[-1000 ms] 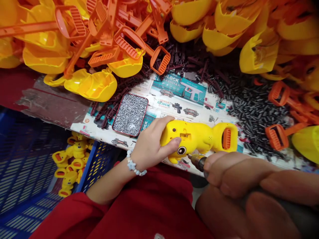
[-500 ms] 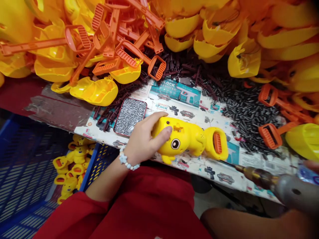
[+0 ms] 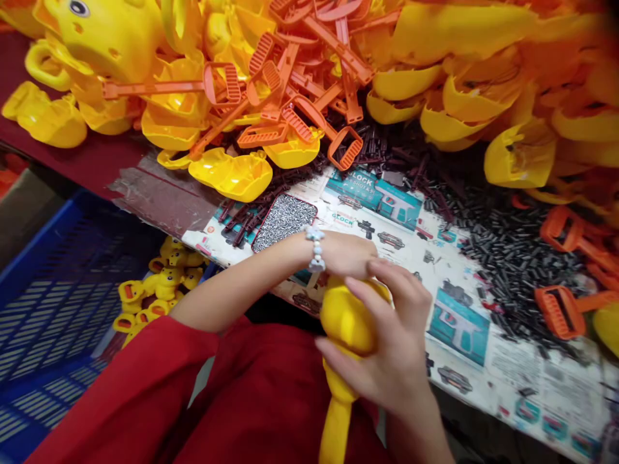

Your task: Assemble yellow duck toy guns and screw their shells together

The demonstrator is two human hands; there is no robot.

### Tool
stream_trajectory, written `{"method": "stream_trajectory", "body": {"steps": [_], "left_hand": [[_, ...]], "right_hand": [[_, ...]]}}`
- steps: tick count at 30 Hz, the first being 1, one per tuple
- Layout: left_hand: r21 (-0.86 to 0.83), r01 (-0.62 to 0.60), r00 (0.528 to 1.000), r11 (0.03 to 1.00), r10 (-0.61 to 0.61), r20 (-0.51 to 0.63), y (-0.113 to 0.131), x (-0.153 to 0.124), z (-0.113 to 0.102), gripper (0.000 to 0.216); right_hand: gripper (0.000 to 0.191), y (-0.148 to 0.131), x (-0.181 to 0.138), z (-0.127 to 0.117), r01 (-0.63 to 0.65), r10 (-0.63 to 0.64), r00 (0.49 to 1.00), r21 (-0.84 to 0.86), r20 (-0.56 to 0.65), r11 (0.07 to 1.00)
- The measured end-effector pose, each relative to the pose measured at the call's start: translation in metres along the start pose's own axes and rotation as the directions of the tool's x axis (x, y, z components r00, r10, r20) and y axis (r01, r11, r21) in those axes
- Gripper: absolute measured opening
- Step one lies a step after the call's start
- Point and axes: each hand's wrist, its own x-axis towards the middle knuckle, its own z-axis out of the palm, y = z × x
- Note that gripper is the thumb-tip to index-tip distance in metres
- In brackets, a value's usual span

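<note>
A yellow plastic animal toy (image 3: 345,322) is held in front of my body at the table's near edge, its narrow handle end pointing down toward me. My left hand (image 3: 351,253), with a pale bead bracelet (image 3: 316,250) at the wrist, is closed at the toy's far end; its fingers are mostly hidden. Around the toy's right side curves my right hand (image 3: 399,335), thumb on the near side and fingers over the top. Just beyond my left wrist sits a tray of small silver screws (image 3: 285,222).
Yellow shell halves (image 3: 232,174) and orange handles (image 3: 314,122) are heaped along the back. Small black pins (image 3: 522,270) lie in a pile at right, on the printed sheet (image 3: 517,367). At lower left stands a blue crate (image 3: 48,290) beside several yellow toys (image 3: 164,280).
The toy has swung from lying across the table to pointing toward my body. My right hand now grips it, and the electric screwdriver has left the view. The view has turned left.
</note>
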Motion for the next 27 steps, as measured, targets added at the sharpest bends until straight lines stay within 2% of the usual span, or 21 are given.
{"method": "stream_trajectory", "body": {"steps": [2,4,5,6,7,9,10,12,13,17,21,24,27], "left_hand": [[-0.026,0.002,0.998,1.0,-0.004,-0.068,-0.001,-0.009,0.009,0.02],[-0.061,-0.004,0.978,0.998,-0.008,-0.209,-0.002,-0.029,0.021,0.029],[-0.096,-0.041,0.942,0.995,0.006,-0.334,-0.002,-0.039,0.029,0.031],[-0.099,-0.143,0.916,0.985,0.094,-0.391,-0.003,-0.049,0.037,0.032],[-0.074,-0.246,0.899,0.966,0.199,-0.391,-0.005,-0.055,0.045,0.044],[-0.009,-0.351,0.866,0.936,0.321,-0.384,-0.009,-0.06,0.059,0.072],[0.018,-0.364,0.86,0.931,0.343,-0.378,-0.01,-0.058,0.064,0.08],[0.036,-0.335,0.855,0.941,0.32,-0.407,-0.013,-0.05,0.07,0.077],[0.026,-0.313,0.856,0.949,0.294,-0.425,-0.013,-0.046,0.07,0.072],[-0.013,-0.232,0.85,0.973,0.196,-0.49,-0.008,-0.041,0.066,0.053],[-0.094,-0.209,0.859,0.973,0.137,-0.494,-0.003,-0.044,0.067,0.045],[-0.119,-0.264,0.863,0.957,0.179,-0.473,-0.005,-0.043,0.068,0.045],[-0.131,-0.368,0.838,0.921,0.267,-0.475,-0.011,-0.039,0.068,0.047]], "right_hand": [[0.035,0.003,-0.003,0.005,0.019,-0.019,1.0,-0.004,-0.017,1.0],[0.033,0.008,-0.009,0.009,-0.053,0.057,0.996,0.064,-0.068,0.997],[0.033,0.01,-0.013,0.011,-0.11,0.123,0.987,0.126,-0.102,0.986],[0.033,0.013,-0.016,0.013,-0.162,0.19,0.973,0.202,-0.132,0.966],[0.035,0.016,-0.018,0.014,-0.205,0.258,0.955,0.301,-0.145,0.931],[0.042,0.019,-0.02,0.015,-0.247,0.361,0.926,0.547,-0.109,0.8],[0.045,0.021,-0.019,0.015,-0.244,0.387,0.918,0.653,-0.082,0.717],[0.046,0.023,-0.015,0.014,-0.228,0.396,0.917,0.758,-0.043,0.611],[0.043,0.023,-0.013,0.012,-0.229,0.389,0.92,0.758,-0.035,0.611],[0.029,0.026,-0.009,0.008,-0.29,0.353,0.935,0.625,0.025,0.725],[0.019,0.031,-0.008,0.01,-0.228,0.35,0.935,0.659,-0.058,0.717],[0.013,0.035,-0.004,0.009,-0.199,0.341,0.938,0.701,-0.066,0.685],[0.015,0.04,0.0,0.008,-0.227,0.32,0.947,0.672,-0.017,0.705]]}}
